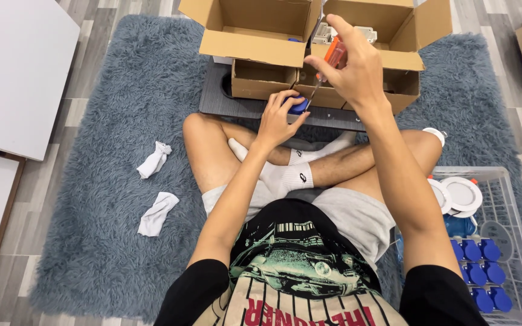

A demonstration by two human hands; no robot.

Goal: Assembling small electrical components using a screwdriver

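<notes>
Two hands busy, both closed on something. Left hand (278, 119) pinching small blue part (299, 107) against edge of dark grey board (255, 107), just ahead of crossed legs. Right hand (350, 66) wrapped around orange-handled screwdriver (327, 67), held above and to right of part. Screwdriver long axis slanting down-left, tip touching or just at blue part; exact contact hard to tell. Left hand nearer the part, right hand higher and further out. Open cardboard boxes (255, 30) sitting on board beyond. White wire basket (502, 181) at right with more blue parts (478, 271) and white round discs (461, 194). Two white cloths (155, 187) lying on grey shag rug (122, 90), well apart from hands.
</notes>
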